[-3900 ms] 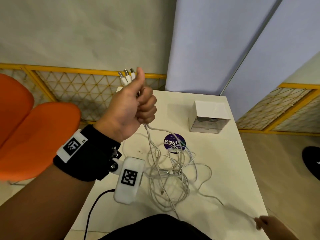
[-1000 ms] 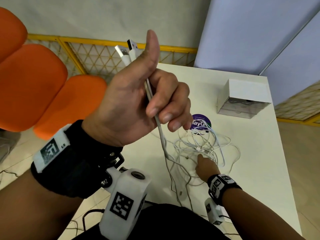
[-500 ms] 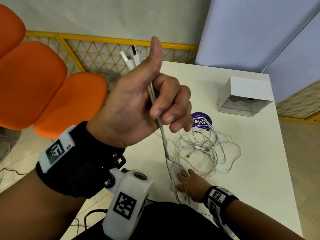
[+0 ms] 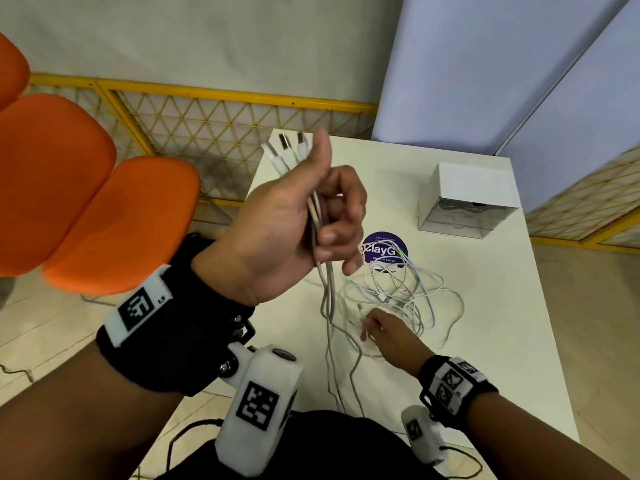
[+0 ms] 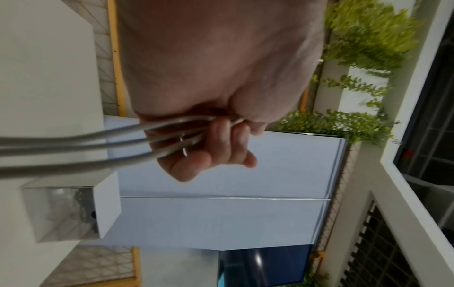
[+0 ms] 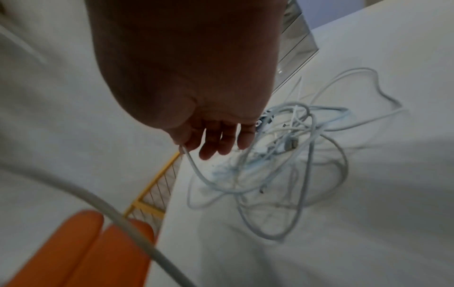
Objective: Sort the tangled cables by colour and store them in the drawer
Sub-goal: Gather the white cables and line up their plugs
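Since half a second ago our right hand (image 4: pixel 388 336) has lifted off the white table (image 4: pixel 502 306) and now pinches one white cable (image 6: pixel 196 170) at the near edge of the tangle (image 4: pixel 401 292). Our left hand (image 4: pixel 294 230), fingers curled and thumb up, grips three cables whose USB plugs (image 4: pixel 285 150) stick out above the thumb. Beyond both sets of fingers sits the small clear drawer box (image 4: pixel 464 202).

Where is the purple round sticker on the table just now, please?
In the head view, the purple sticker lies mid-table, between the white cable tangle and the drawer box.
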